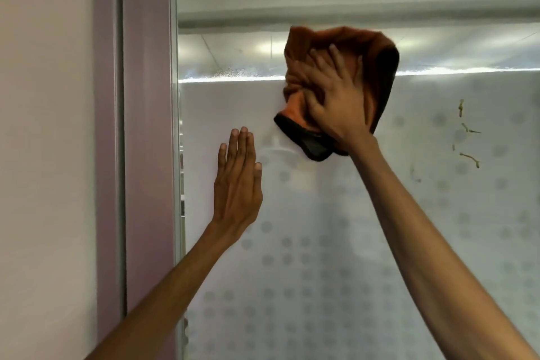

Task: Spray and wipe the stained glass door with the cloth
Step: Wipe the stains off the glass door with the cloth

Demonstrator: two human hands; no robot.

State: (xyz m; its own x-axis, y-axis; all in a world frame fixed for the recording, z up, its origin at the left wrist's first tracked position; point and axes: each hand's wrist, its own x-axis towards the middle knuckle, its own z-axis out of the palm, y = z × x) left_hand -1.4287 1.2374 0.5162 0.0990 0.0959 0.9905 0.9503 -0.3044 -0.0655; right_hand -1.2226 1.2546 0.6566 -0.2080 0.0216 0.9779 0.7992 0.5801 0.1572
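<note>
Right hand (336, 105) raised high, pressing a crumpled orange cloth (377, 67) flat against the glass door (321, 242). Fingers (333, 55) spread wide over the cloth, palm pushing on it, so the grip of this hand open but loaded on the fabric; not a closed fist around it. Cloth lying across the border between the clear upper glass and the frosted lower part, with a dark edge (309, 146) hanging down below the wrist.

Left hand (238, 181) lower and to the left, flat on the frosted glass, fingers straight and close together, pointing up. Nothing held in it; grip open, only leaning on the pane, near the left edge of the door. Both forearms bare, reaching up from the bottom of the view.

Frosted part covered with rows of grey dots. Fine droplets or mist (233, 71) visible on the clear glass just above the frosted border, to the left of the cloth. Yellowish-brown stains (467, 143), several short streaks, on the frosted glass to the right of the cloth, apart from it and not touched by it. Purple door frame (146, 126) beside the left edge of the glass, then a pale wall (43, 155) further left.
</note>
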